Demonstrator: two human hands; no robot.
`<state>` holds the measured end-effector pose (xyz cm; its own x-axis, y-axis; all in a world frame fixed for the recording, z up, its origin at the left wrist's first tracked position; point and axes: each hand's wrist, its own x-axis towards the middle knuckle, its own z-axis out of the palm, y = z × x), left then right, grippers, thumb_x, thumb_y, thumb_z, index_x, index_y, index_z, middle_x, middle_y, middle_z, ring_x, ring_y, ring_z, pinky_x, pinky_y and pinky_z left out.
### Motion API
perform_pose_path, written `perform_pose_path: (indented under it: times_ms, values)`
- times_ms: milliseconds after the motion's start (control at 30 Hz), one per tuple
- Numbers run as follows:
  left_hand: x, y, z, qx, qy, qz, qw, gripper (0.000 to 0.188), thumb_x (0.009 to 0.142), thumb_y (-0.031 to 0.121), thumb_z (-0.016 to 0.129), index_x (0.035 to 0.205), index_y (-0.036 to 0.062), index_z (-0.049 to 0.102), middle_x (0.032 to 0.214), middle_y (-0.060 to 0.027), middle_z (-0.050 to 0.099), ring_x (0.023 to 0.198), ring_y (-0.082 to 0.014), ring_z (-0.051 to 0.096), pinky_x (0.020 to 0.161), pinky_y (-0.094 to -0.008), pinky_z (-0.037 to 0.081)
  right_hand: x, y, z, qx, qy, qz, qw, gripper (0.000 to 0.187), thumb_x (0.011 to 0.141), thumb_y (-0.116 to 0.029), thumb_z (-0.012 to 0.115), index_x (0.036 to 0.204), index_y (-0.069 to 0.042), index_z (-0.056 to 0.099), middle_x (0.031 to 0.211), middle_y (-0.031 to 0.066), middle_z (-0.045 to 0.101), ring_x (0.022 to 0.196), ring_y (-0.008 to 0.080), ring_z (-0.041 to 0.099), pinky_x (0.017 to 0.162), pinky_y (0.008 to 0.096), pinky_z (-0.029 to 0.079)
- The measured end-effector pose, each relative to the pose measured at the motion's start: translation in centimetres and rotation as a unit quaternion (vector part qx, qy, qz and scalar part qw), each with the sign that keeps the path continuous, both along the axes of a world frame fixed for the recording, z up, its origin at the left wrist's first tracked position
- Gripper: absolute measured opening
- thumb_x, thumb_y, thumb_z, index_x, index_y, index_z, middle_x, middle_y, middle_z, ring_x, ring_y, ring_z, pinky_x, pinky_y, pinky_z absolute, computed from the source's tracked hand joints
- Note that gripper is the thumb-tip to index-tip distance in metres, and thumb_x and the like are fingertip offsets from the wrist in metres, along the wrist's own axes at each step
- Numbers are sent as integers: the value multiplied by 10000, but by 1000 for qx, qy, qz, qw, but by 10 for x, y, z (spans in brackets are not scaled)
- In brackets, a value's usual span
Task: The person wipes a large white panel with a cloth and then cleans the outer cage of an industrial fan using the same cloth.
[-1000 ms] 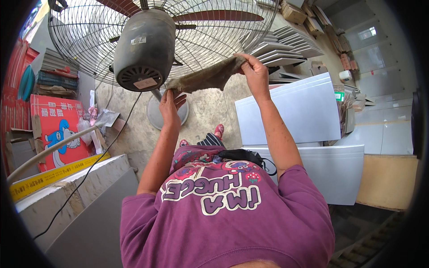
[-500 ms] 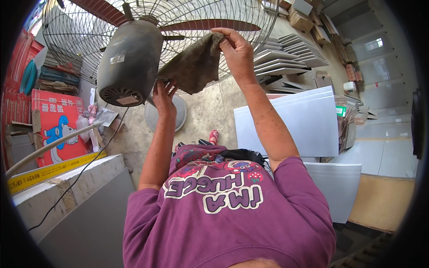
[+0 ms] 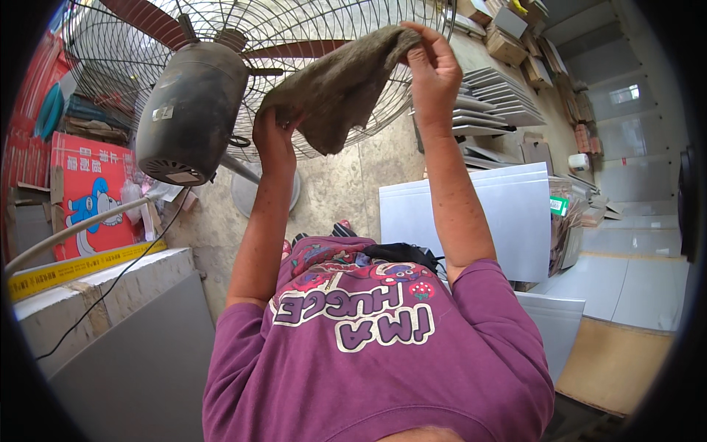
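Note:
A dirty grey-brown cloth [image 3: 331, 92] is stretched between my two hands, in front of the wire cage of a large fan. My right hand [image 3: 434, 74] pinches its upper right corner, thumb and fingers pressed together. At the lower left end my left hand [image 3: 276, 140] grips the cloth, with some fingers hidden behind it. Left of the cloth is the fan's dark, dusty motor housing [image 3: 193, 110], vented at its lower end. Dark red fan blades [image 3: 294, 48] show inside the wire cage [image 3: 375, 121]. Neither hand touches the motor.
Below the fan stands its round grey base [image 3: 283, 195] on the concrete floor. A black cord [image 3: 110, 283] crosses a white ledge [image 3: 147, 269] at left, near a red box [image 3: 92, 199]. Large pale panels [image 3: 471, 214] lean at right, with stacked tiles [image 3: 501, 96] beyond.
My right hand has moved right and slightly up, spreading the cloth wider. The fan and its motor appear farther left in view. My left hand keeps hold of the cloth's left end.

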<state>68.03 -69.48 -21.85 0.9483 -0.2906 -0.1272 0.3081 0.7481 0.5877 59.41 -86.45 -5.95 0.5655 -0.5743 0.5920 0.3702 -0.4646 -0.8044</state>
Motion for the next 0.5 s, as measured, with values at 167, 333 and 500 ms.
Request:
perform_pose_path:
  times_ms: [167, 333, 500]
  values:
    - [9, -15, 47, 12, -85, 46, 995, 219, 984, 149, 472, 1161, 35, 533, 1120, -101, 599, 1005, -229, 618, 835, -415, 568, -3, -17, 26, -8, -57, -7, 998, 171, 936, -55, 593, 1095, -31, 650, 943, 8, 678, 836, 54, 613, 729, 182, 509]
    - [19, -20, 80, 31, -208, 132, 969, 213, 1004, 164, 492, 1180, 57, 547, 1088, -31, 626, 973, -121, 604, 819, -304, 516, -2, -34, 37, 8, -128, 22, 992, 184, 954, -60, 575, 1122, 8, 608, 977, 21, 649, 856, 80, 601, 762, 222, 504]
    - [23, -21, 80, 84, -221, 152, 960, 214, 1003, 183, 513, 1162, 50, 566, 1063, -8, 627, 938, -86, 589, 802, -261, 487, -14, -46, 15, -9, -63, -22, 998, 192, 939, -76, 602, 1120, -16, 627, 960, 23, 670, 840, 59, 616, 738, 198, 523]
